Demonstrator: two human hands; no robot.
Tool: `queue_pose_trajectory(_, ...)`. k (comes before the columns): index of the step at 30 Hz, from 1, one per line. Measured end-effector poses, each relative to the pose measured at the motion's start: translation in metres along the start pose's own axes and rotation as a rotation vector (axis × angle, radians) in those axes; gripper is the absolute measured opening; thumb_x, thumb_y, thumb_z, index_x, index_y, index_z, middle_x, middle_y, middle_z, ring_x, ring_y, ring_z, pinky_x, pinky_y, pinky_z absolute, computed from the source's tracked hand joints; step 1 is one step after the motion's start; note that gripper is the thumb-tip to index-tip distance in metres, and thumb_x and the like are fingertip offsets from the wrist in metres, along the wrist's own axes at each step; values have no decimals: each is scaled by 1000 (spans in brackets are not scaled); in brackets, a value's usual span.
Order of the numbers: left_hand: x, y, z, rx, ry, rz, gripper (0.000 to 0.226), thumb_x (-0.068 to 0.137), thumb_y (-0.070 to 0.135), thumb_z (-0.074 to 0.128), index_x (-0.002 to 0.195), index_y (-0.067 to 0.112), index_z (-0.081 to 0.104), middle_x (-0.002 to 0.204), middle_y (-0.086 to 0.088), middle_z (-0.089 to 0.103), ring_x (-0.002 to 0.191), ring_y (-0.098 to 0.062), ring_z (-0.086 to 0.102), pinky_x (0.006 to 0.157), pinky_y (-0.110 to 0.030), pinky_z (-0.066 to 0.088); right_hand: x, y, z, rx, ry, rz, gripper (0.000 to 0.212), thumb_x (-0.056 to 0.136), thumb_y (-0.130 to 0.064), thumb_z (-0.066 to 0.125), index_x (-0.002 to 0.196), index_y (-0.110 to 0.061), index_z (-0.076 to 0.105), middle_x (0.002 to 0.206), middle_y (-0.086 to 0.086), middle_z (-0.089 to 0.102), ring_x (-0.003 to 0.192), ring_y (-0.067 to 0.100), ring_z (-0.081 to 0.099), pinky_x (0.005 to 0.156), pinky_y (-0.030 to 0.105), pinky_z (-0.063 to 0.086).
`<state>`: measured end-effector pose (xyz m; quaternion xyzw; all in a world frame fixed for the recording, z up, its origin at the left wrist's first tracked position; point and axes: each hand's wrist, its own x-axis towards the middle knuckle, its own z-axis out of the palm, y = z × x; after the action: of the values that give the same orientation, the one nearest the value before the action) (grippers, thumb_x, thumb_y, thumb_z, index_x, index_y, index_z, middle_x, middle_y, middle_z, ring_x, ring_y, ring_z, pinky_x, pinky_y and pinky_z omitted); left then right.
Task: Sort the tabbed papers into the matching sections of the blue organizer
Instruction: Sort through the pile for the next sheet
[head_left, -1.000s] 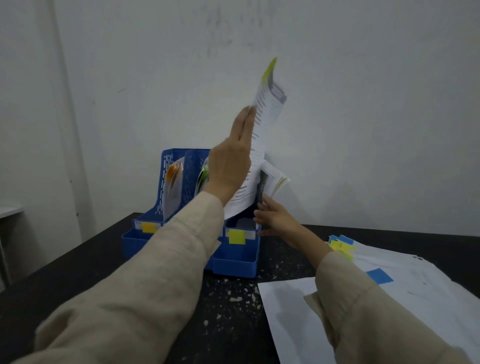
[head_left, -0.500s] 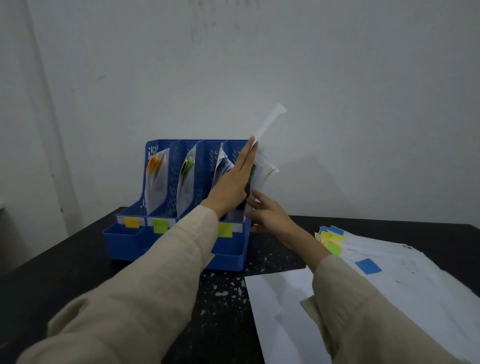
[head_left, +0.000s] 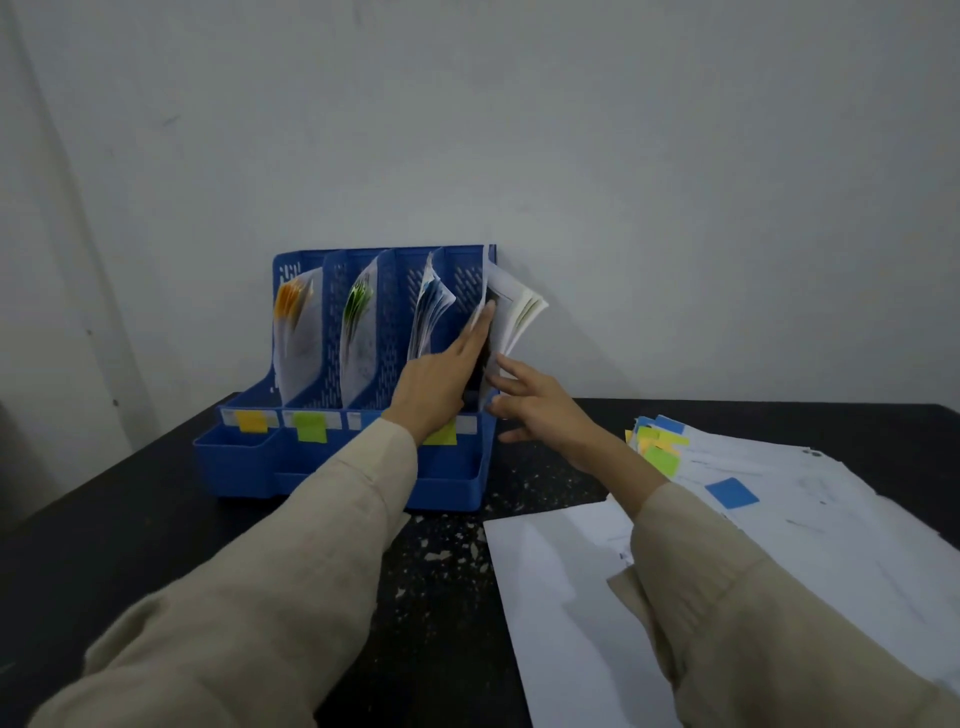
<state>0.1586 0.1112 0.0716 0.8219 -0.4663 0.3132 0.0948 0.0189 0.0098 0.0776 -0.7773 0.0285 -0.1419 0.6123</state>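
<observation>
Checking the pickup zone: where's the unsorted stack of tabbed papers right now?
In the head view, the stack of tabbed papers lies flat on the black table, right of the blue organizer and just beyond the right hand.

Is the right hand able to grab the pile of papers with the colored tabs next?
Probably yes. The right hand is open by the blue organizer, and the pile of tabbed papers lies just to its right on the table, uncovered, with nothing between them.

Both hands reach forward, left hand (head_left: 441, 376) fingers extended straight, right hand (head_left: 545, 410) fingers loosely spread.
</observation>
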Motion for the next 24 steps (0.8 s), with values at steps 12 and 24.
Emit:
queue_pose_trajectory(12, -2, 16, 4, -507, -276, -116, 97, 93, 10, 45, 128, 49, -36, 111, -18, 61, 81, -33, 63, 82, -47, 51, 0, 4, 3, -5, -2, -24, 60, 93, 1, 48, 146, -18, 30, 146, 6, 40, 122, 24, 52, 74, 28, 53)
queue_pose_trajectory(24, -16, 27, 4, -836, -180, -357, 78, 68, 24, 47, 142, 26, 21, 96, -9, 63, 84, -30, 59, 78, -43, 48, 12, 14, -4, -144, 288, -127, 46, 90, -2, 52, 134, -16, 47, 121, 3, 59, 108, 21, 58, 88, 42, 53)
